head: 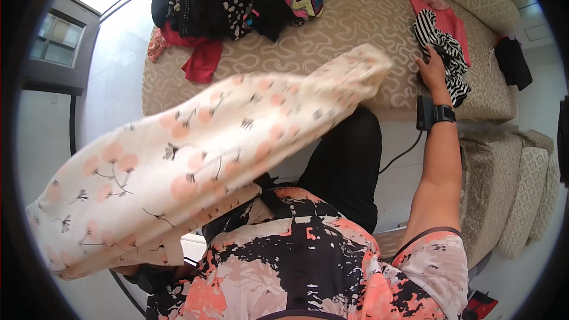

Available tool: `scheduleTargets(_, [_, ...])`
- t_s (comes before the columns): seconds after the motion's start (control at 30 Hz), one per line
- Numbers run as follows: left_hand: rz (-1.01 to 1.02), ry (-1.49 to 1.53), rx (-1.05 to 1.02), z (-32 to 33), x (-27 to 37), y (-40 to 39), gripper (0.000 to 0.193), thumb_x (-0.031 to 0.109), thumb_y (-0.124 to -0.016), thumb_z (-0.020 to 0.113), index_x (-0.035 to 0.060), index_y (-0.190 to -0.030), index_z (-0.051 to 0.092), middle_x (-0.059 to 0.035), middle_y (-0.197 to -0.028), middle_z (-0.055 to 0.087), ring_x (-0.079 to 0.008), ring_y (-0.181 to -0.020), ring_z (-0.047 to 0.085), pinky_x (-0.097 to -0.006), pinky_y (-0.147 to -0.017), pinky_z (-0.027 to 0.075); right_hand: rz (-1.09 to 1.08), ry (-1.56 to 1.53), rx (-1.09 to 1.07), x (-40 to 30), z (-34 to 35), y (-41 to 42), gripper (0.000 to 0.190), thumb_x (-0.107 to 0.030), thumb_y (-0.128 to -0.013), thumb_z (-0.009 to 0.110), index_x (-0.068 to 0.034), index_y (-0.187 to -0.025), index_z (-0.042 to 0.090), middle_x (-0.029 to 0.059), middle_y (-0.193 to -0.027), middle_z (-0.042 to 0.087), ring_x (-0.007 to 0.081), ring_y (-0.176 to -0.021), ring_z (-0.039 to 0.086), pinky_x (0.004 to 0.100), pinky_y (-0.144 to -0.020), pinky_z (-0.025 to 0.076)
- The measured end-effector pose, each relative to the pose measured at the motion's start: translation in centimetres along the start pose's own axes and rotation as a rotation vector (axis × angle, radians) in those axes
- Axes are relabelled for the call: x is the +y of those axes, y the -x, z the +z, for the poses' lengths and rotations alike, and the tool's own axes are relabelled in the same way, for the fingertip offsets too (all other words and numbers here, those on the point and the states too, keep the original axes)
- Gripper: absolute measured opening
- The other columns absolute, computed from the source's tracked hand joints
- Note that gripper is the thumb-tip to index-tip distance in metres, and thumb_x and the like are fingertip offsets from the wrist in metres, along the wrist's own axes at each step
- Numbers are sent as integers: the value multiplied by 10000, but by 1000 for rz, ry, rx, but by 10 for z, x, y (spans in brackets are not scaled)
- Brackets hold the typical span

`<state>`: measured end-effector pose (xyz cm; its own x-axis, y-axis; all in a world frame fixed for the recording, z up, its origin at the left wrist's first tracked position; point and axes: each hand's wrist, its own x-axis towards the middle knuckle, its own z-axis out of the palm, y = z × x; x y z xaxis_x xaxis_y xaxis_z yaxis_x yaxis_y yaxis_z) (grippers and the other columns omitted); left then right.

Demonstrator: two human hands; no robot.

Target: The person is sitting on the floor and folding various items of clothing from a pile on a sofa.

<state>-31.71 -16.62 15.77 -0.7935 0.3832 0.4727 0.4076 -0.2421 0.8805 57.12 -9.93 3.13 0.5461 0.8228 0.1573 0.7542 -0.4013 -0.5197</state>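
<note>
A cream garment (191,142) with a peach and grey floral print stretches across the left and middle, partly blurred, its narrow sleeve-like end over the sofa seat. My left hand is hidden behind it; only part of that forearm, with a black band, shows below. My right hand (432,69) reaches onto the seat, thumb and forefinger apart, against a crumpled black-and-white striped garment (451,60). Whether its hidden fingers grip any cloth is unclear. A coral-pink garment (449,22) lies beside and partly beneath the striped one.
Dark, spotted and zigzag-print clothes (218,0) lie heaped on the patterned sofa seat (355,13), with red cloth (202,62) at their edge. Black cloth (513,62) hangs at the sofa's right end. Another upholstered seat (489,186) stands at right. A cable (404,153) trails from my right wrist device.
</note>
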Motion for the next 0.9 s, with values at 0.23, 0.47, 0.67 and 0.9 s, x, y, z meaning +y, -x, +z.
scheduleTargets(0.23, [13, 59, -32, 33, 30, 19, 495, 286, -807, 752, -2, -1158, 554, -151, -1117, 622, -253, -992, 624, -408, -901, 493, 174, 533, 199, 56, -18, -23, 761, -400, -797, 731, -46, -1397, 426, 352, -1284, 489, 503, -1174, 488, 531, -980, 421])
scheduleTargets(0.47, [131, -139, -1016, 90, 81, 162, 519, 287, -818, 750, 7, -1193, 527, -150, -1138, 609, -261, -1008, 617, -430, -922, 487, -202, -359, -365, -147, -29, 45, 384, -109, -870, 621, -8, -1238, 578, 142, -1161, 647, 222, -1086, 611, 331, -921, 482])
scheduleTargets(0.67, [-398, 739, -2089, 177, 192, 166, 308, 141, -825, 761, -30, -1059, 656, -106, -1047, 668, -177, -981, 611, -305, -856, 450, -782, -912, -985, -342, -45, 180, 614, -136, -782, 759, 0, -1333, 526, 137, -1319, 574, 259, -1286, 497, 366, -1062, 390])
scheduleTargets(0.9, [-412, 750, -1960, 155, 176, 143, 254, 81, -801, 703, -23, -1021, 631, -35, -946, 623, -93, -862, 555, -255, -744, 432, -796, -765, -1205, -337, -29, 201, 494, -172, -746, 800, 12, -1161, 606, 135, -1056, 662, 216, -974, 629, 329, -863, 478])
